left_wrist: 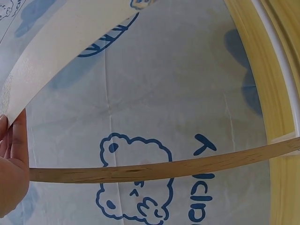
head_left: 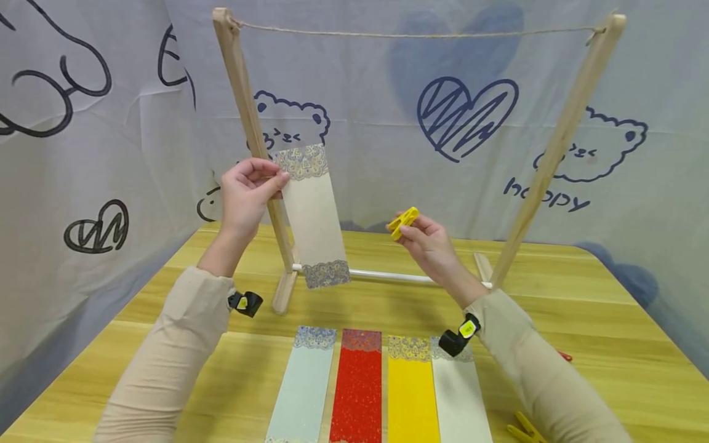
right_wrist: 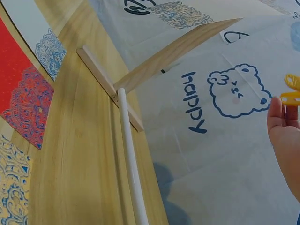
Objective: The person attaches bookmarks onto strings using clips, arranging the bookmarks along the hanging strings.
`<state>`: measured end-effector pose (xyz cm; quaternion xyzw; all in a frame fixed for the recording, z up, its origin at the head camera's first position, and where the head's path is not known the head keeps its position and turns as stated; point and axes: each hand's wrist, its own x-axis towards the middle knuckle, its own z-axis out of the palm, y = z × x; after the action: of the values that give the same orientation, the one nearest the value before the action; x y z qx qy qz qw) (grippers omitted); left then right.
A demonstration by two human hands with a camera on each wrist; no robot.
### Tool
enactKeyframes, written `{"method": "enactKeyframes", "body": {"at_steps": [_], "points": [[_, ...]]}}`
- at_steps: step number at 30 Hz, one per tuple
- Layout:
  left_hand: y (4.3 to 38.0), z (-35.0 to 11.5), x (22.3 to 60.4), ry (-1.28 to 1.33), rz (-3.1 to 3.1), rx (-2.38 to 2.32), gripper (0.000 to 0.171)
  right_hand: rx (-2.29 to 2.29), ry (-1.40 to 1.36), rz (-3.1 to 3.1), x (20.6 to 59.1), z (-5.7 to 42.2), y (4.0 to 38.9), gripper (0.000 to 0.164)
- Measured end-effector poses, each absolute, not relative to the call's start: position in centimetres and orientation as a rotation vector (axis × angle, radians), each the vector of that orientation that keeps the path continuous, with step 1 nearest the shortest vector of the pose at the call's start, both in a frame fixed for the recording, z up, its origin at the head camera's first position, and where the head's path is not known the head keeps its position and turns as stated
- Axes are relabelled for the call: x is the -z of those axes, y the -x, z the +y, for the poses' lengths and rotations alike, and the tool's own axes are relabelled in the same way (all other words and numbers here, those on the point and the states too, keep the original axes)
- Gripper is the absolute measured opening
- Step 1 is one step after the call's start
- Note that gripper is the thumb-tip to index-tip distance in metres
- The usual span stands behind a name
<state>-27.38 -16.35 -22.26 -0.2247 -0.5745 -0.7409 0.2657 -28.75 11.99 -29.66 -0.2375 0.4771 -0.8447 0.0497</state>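
Observation:
In the head view my left hand (head_left: 249, 191) pinches a cream paper strip (head_left: 312, 221) near its upper left corner, with thumb and fingers. Patterned lace-like bands mark both ends of the strip, which hangs in the air, slightly tilted, in front of the left post. To the right, my right hand (head_left: 429, 243) pinches a yellow clothespin (head_left: 403, 223) between thumb and fingers. Both hands are below a thin string (head_left: 415, 35) tied between two wooden posts. The left wrist view shows the strip's plain side (left_wrist: 61, 42) rising from the fingers.
Pale blue (head_left: 301, 387), red (head_left: 356, 387), yellow (head_left: 412, 394) and cream (head_left: 462, 394) strips lie in a row on the wooden table (head_left: 138, 344). Another yellow clothespin (head_left: 526, 429) lies at the front right. The frame's left post (head_left: 244, 92), right post (head_left: 559, 147) and white rod (head_left: 393, 277) stand behind.

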Motion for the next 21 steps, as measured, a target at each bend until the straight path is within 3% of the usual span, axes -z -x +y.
{"method": "enactKeyframes", "body": {"at_steps": [21], "points": [[27.4,-16.5,21.8,0.580,-1.577,1.983,0.008,2.661,0.743,1.613,27.6,11.1,30.9,0.032]]}}
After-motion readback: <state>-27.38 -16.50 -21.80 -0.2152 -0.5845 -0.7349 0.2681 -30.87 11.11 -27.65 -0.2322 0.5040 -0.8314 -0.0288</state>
